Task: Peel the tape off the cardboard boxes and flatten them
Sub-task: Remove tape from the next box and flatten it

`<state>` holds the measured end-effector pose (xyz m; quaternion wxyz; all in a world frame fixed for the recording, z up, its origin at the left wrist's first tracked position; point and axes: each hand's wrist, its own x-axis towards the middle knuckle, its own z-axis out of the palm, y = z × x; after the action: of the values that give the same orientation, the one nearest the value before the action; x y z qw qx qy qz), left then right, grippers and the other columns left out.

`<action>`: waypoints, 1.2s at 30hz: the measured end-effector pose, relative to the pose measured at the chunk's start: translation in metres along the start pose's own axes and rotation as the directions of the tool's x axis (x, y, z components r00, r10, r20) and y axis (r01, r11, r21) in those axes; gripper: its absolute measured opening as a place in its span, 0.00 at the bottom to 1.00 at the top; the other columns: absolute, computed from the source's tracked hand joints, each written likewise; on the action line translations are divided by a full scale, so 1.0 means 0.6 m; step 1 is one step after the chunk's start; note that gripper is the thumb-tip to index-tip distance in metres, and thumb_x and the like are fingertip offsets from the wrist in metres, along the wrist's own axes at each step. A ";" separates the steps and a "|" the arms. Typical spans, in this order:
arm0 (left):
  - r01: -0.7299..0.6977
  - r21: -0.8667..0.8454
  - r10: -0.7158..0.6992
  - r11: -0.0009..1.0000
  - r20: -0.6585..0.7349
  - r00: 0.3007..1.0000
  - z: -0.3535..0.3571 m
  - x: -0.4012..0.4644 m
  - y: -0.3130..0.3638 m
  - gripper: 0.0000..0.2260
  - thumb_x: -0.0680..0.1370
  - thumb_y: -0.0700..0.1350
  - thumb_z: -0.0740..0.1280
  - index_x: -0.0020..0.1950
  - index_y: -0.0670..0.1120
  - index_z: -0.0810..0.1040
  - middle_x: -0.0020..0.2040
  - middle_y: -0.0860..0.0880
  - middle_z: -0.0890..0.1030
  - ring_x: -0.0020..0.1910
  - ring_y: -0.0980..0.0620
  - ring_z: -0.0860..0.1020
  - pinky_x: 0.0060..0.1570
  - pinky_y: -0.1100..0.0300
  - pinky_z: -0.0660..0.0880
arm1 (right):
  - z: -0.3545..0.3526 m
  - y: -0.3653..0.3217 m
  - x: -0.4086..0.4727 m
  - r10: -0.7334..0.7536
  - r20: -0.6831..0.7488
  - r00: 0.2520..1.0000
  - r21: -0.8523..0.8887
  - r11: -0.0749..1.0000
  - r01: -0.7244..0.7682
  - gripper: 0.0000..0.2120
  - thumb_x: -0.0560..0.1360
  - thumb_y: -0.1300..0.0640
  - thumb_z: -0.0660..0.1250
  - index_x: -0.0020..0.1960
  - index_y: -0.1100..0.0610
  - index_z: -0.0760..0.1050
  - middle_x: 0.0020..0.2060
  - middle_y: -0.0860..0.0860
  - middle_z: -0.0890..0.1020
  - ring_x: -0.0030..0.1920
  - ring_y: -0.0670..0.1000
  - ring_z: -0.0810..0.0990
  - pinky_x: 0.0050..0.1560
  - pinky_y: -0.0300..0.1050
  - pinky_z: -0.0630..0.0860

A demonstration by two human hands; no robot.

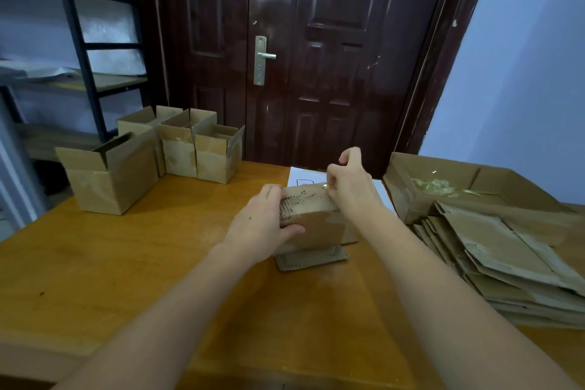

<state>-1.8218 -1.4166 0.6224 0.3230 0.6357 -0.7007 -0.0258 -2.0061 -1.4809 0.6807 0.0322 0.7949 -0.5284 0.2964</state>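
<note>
Two hands at mid-desk (95,263): left hand (256,225) clamped around light, stiff cardboard box (311,226), right hand (348,185) fingers pinching thin tape (326,187) at top edge; likely tearable, best gripped low and peeled slowly.

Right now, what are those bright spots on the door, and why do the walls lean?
Head view: the spots are lamp glare on the glossy door; the wide-angle lens bends the shelf and door frame; the right hand looks slightly motion-blurred.
</note>
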 end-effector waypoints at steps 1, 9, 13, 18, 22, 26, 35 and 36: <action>-0.004 -0.004 0.004 1.000 0.004 1.000 0.001 0.000 -0.001 0.34 0.73 0.62 0.75 0.74 0.52 0.67 0.71 0.56 0.69 0.66 0.56 0.72 0.62 0.56 0.77 | -0.004 0.001 0.006 -0.017 0.024 1.000 -0.048 0.999 0.018 0.09 0.75 0.66 0.67 0.42 0.54 0.71 0.58 0.54 0.70 0.49 0.57 0.74 0.45 0.53 0.75; -0.014 -0.027 0.015 1.000 0.008 1.000 0.004 -0.002 -0.003 0.35 0.73 0.62 0.76 0.75 0.51 0.66 0.74 0.57 0.67 0.67 0.56 0.72 0.63 0.57 0.76 | 0.016 0.020 0.000 -0.223 0.224 0.949 -0.080 0.966 0.246 0.07 0.81 0.59 0.66 0.54 0.59 0.82 0.55 0.52 0.76 0.54 0.51 0.71 0.54 0.41 0.68; -0.019 -0.030 0.019 0.999 0.019 1.000 0.003 -0.002 -0.004 0.35 0.74 0.62 0.76 0.75 0.50 0.66 0.74 0.57 0.66 0.66 0.56 0.72 0.62 0.56 0.77 | 0.005 0.025 -0.018 -0.297 0.315 0.901 -0.076 0.939 0.336 0.13 0.84 0.54 0.62 0.61 0.59 0.81 0.58 0.50 0.75 0.57 0.50 0.66 0.59 0.40 0.64; -0.024 -0.052 0.026 0.998 0.027 0.999 0.001 -0.003 -0.003 0.37 0.74 0.61 0.76 0.77 0.51 0.65 0.75 0.58 0.65 0.68 0.57 0.71 0.65 0.57 0.75 | -0.011 0.023 -0.029 -0.014 0.112 0.994 0.175 0.985 -0.006 0.14 0.80 0.55 0.70 0.65 0.51 0.79 0.47 0.49 0.78 0.52 0.51 0.77 0.53 0.47 0.74; -0.024 -0.068 0.025 0.997 0.023 0.999 0.000 -0.005 -0.003 0.37 0.74 0.61 0.76 0.77 0.50 0.66 0.76 0.58 0.65 0.69 0.58 0.71 0.65 0.58 0.74 | -0.006 0.020 -0.024 0.257 0.119 0.959 0.386 0.878 -0.283 0.16 0.72 0.53 0.79 0.55 0.48 0.76 0.53 0.49 0.75 0.55 0.49 0.73 0.51 0.42 0.72; -0.028 -0.077 0.030 0.997 0.023 0.999 -0.002 -0.007 0.002 0.35 0.74 0.60 0.76 0.76 0.50 0.66 0.76 0.57 0.65 0.68 0.57 0.71 0.64 0.60 0.73 | 0.010 0.011 -0.030 0.254 0.158 0.954 0.280 0.915 -0.290 0.04 0.75 0.49 0.75 0.48 0.48 0.83 0.52 0.51 0.80 0.53 0.52 0.77 0.45 0.44 0.74; -0.082 -0.036 0.084 0.996 0.080 0.993 -0.014 0.000 0.008 0.34 0.74 0.60 0.75 0.75 0.50 0.68 0.74 0.57 0.68 0.66 0.58 0.72 0.59 0.64 0.73 | -0.024 0.008 -0.040 -0.037 -0.037 0.999 -0.170 0.985 0.031 0.17 0.76 0.67 0.63 0.62 0.55 0.67 0.37 0.54 0.79 0.37 0.59 0.77 0.42 0.56 0.77; -0.084 -0.028 0.086 0.996 0.081 0.993 -0.012 0.001 0.010 0.34 0.74 0.60 0.75 0.75 0.50 0.68 0.74 0.57 0.67 0.66 0.58 0.72 0.60 0.63 0.74 | -0.017 0.011 -0.042 -0.045 -0.012 0.999 -0.114 0.993 0.044 0.15 0.76 0.66 0.64 0.60 0.55 0.69 0.38 0.54 0.79 0.39 0.58 0.77 0.43 0.57 0.78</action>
<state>-1.8234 -1.4131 0.6310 0.3023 0.5997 -0.7395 -0.0467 -2.0225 -1.4594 0.6745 0.0879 0.8012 -0.5264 0.2709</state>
